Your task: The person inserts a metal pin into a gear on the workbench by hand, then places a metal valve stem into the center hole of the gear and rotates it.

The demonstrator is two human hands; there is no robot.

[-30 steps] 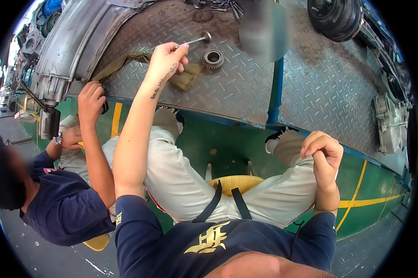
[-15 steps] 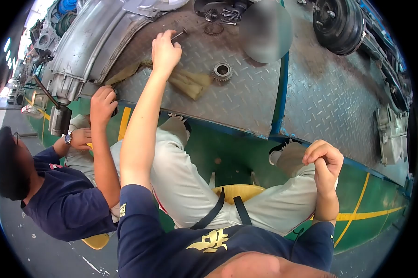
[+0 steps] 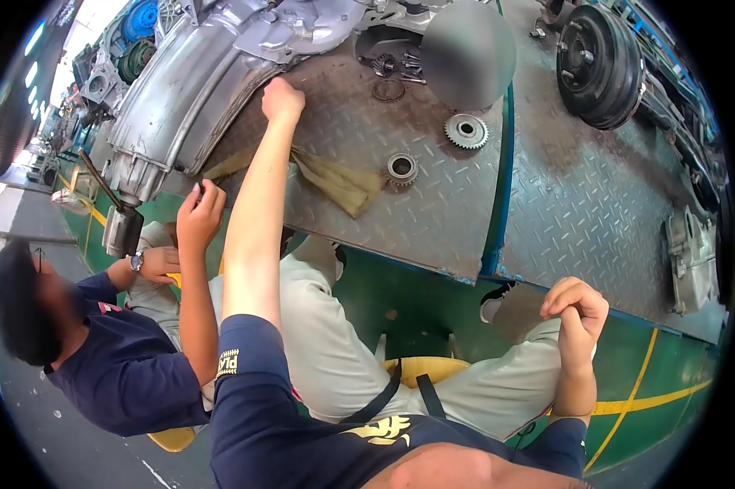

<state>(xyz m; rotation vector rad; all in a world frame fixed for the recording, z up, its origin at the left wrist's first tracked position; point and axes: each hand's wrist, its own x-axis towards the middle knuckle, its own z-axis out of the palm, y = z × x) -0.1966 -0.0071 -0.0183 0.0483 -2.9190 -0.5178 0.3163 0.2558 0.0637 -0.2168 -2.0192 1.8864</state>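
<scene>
We are reaching our left hand (image 3: 282,99) farther than before, fisted beside the gearbox housing (image 3: 196,77), contents unclear; the rod is hidden now. Our right hand (image 3: 575,310) is resting curled, empty. Gears (image 3: 401,169) are lying on the checker-plate desk (image 3: 563,187).

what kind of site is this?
Likely a vehicle repair or transmission workshop: a large gearbox housing lies on a steel tread-plate bench, with loose gears and a brake drum nearby.

A steel tread-plate bench (image 3: 433,220) is seen. A rag (image 3: 339,183) and two gears (image 3: 401,169) lie right of the left hand (image 3: 281,99); a gearbox housing (image 3: 196,81) rests just left of it
</scene>
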